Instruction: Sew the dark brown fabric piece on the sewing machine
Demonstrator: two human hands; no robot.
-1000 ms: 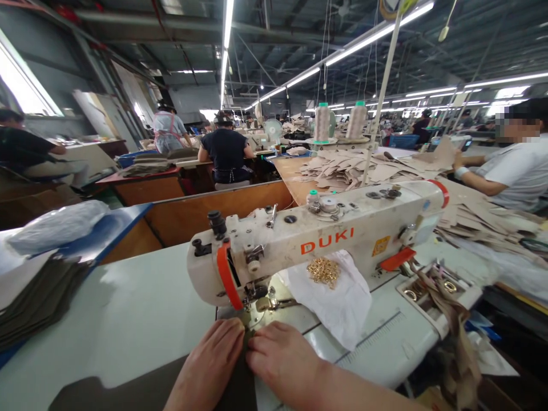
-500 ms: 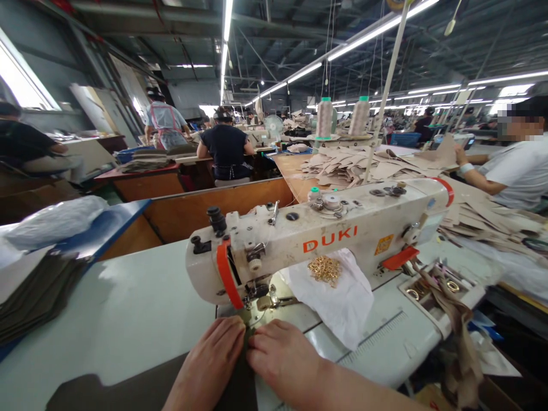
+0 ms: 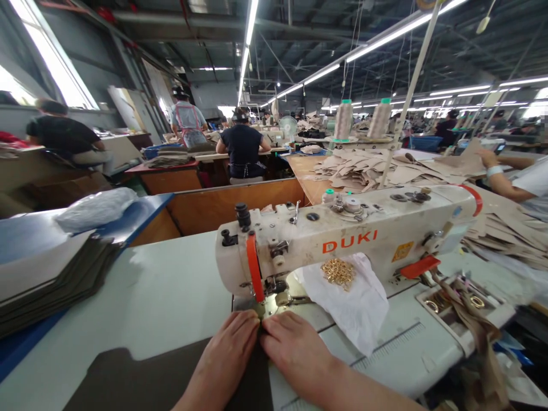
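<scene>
My left hand (image 3: 229,354) is closed, its fingertips pinching the edge of a dark olive-brown fabric panel (image 3: 149,374). Right beside it, my right hand (image 3: 295,345) also has its fingers closed on the panel's edge. Both sets of fingertips nearly meet, just in front of the presser foot area of a white sewing machine (image 3: 351,231) marked DUKI. The panel lies flat on the pale green machine table (image 3: 180,291), spreading left under my left forearm. My fingers cover the spot where the fabric meets the needle plate.
Small gold metal pieces (image 3: 338,272) lie on a white cloth (image 3: 362,308) under the machine arm. A tray (image 3: 464,308) with rings and straps is at the right. Dark panels (image 3: 55,279) are stacked at the left. Beyond are beige pieces (image 3: 359,168) and several people.
The view has swung left, so the machine and table appear further right. My hands stay pinched on the panel by the presser foot, with little visible movement.
</scene>
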